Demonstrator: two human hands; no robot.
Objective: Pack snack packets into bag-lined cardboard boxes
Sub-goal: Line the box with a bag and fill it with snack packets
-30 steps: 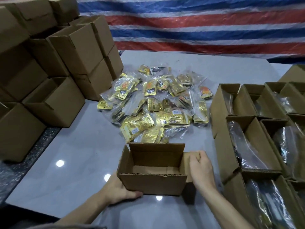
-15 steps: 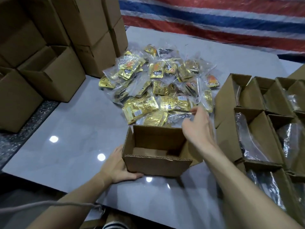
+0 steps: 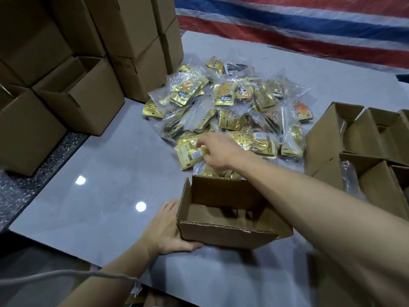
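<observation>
Two hands: left hand (image 3: 164,231) grips corrugated box (image 3: 221,237); right hand (image 3: 218,151) touches glossy gold packet (image 3: 190,155), grasp unclear.

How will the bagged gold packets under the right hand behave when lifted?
Bagged gold packets by the right hand: probably floppy, since the clear bag looks loose and crinkled. Likely slippery, being glossy. Seemingly light, flat pouches.
</observation>
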